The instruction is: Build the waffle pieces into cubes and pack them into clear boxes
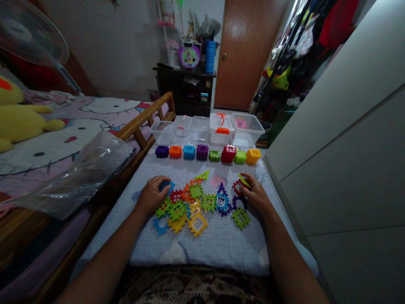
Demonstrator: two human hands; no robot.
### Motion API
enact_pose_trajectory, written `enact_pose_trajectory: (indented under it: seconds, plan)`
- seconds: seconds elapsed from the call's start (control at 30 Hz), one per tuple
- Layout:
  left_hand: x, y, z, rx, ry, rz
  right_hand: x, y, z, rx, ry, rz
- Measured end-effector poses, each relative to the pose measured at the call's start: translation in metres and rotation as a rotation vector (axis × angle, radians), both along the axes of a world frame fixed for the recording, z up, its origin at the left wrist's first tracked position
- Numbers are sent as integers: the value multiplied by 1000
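My left hand rests at the left of a loose pile of toy building pieces, its thumb and fingers closed around a blue notched building piece. A yellow-green building piece stands tilted in the pinch of my right hand. Under and beside that hand lie a red piece, a dark purple frame piece and a green piece. Between the hands are flat pieces in several colours, among them a green square, a blue piece with a white window and a yellow one with a white window.
Behind the pile runs a row of colour-sorted stacks, from dark blue to yellow. Clear plastic boxes line the far table edge, one with an orange-latched lid. A bed rail stands left, a pale cabinet right.
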State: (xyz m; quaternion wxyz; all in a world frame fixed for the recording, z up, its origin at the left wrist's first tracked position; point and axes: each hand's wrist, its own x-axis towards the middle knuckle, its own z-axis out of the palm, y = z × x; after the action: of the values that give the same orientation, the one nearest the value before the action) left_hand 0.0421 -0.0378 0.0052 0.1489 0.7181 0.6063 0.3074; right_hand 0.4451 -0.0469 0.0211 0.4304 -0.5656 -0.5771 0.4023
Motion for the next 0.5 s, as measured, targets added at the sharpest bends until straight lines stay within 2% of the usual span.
enact_pose_trajectory:
  seconds: [0.2,0.3,0.43,0.5]
  plan:
    - [0,0,-1,3,-11,4,0,-2,3,-59,71,21]
    - [0,1,0,1,-11,-2,0,-2,4,-18,-55,5]
    - [0,1,0,5,-9,0,4,1,4,165,-254,-84]
    - [0,0,1,6,-10,0,6,2,3,149,-288,-130]
